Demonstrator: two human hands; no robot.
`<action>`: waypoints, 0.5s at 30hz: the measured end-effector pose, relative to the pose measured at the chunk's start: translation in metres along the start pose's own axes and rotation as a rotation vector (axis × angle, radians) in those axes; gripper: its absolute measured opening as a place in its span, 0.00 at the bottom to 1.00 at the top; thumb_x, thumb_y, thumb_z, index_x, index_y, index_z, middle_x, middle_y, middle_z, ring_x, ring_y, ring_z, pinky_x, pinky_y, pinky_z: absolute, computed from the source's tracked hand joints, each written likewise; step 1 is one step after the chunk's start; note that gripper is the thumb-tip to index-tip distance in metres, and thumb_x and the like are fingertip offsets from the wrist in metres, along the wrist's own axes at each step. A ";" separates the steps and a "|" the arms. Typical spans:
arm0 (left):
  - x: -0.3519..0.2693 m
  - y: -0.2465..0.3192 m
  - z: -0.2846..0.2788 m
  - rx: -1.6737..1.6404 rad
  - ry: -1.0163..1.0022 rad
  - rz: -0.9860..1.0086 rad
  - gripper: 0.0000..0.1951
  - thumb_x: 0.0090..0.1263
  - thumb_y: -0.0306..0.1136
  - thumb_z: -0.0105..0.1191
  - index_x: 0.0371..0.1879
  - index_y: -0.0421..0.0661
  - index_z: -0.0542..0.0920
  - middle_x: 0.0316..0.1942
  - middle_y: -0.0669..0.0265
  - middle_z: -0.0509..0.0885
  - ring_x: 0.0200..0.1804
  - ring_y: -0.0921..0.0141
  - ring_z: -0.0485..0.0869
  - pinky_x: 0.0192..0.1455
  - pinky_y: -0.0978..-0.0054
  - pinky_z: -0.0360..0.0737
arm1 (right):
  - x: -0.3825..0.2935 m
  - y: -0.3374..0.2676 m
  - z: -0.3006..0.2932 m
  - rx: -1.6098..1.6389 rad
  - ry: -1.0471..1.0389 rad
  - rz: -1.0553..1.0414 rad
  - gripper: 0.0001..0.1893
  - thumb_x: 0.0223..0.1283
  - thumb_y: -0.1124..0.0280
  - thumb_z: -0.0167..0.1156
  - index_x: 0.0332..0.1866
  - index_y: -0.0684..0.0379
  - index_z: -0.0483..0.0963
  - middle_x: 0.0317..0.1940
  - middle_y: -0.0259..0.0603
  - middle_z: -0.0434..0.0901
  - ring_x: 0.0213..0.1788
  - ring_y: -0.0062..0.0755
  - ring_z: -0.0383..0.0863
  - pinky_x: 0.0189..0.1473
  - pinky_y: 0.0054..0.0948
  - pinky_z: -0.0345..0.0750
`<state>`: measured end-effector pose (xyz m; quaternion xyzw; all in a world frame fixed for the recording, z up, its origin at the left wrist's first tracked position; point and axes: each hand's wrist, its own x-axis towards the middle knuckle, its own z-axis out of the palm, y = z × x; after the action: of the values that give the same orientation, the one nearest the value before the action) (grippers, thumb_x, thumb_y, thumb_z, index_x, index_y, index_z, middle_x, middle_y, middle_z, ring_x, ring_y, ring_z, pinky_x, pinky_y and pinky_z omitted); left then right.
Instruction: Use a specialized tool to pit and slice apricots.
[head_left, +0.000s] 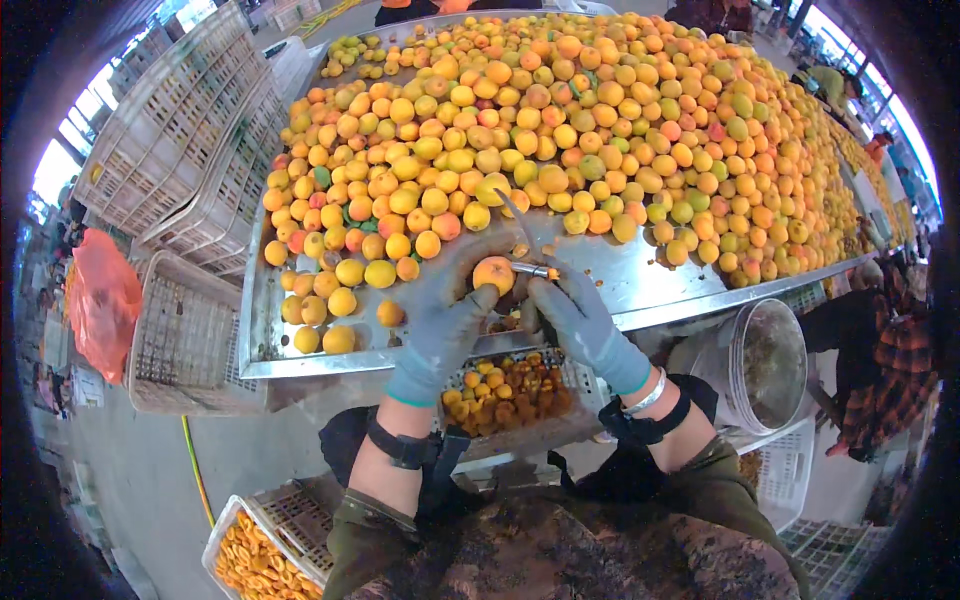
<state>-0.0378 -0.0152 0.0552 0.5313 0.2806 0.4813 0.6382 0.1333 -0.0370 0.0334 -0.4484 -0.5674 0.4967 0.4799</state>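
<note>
My left hand (446, 315), in a grey-blue glove, grips a whole apricot (493, 275) above the near edge of a metal table (322, 366). In my gloved right hand (576, 313) is a small metal tool (529, 268) with orange pulp at its end; its tip points at the fruit's right side. A curved blade (514, 211) rises just above that tool, and how it is held is hidden. Many loose apricots (480, 139) are heaped on the table beyond both hands. Below my hands, a crate holds cut apricot pieces (502, 394).
Stacked plastic crates (176, 127) stand at the left, above another crate (187, 337) beside a red plastic bag (105, 304). White buckets (769, 367) are at the right, near a person in a plaid garment (885, 375). A crate of orange fruit pieces (259, 559) sits lower left.
</note>
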 end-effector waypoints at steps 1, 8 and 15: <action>-0.002 0.000 0.000 -0.002 0.021 -0.019 0.29 0.61 0.43 0.60 0.56 0.37 0.69 0.49 0.62 0.75 0.51 0.72 0.75 0.56 0.74 0.72 | 0.001 -0.002 -0.002 -0.026 -0.017 0.019 0.16 0.66 0.63 0.51 0.49 0.65 0.74 0.29 0.43 0.77 0.32 0.30 0.75 0.37 0.29 0.72; 0.000 -0.014 -0.012 -0.141 -0.089 -0.033 0.27 0.64 0.47 0.56 0.55 0.39 0.71 0.48 0.64 0.76 0.51 0.72 0.74 0.55 0.75 0.71 | 0.002 -0.014 -0.009 -0.109 -0.081 0.121 0.14 0.66 0.63 0.51 0.45 0.64 0.75 0.25 0.40 0.76 0.28 0.26 0.72 0.31 0.28 0.69; -0.002 -0.007 -0.006 -0.091 -0.066 -0.006 0.21 0.70 0.45 0.49 0.51 0.39 0.74 0.45 0.65 0.76 0.46 0.74 0.74 0.50 0.76 0.71 | -0.001 -0.015 -0.013 -0.080 -0.202 0.203 0.15 0.67 0.62 0.51 0.42 0.64 0.76 0.23 0.42 0.75 0.28 0.31 0.73 0.31 0.32 0.69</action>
<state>-0.0418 -0.0145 0.0466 0.5164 0.2390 0.4740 0.6719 0.1457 -0.0374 0.0486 -0.4702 -0.5837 0.5623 0.3494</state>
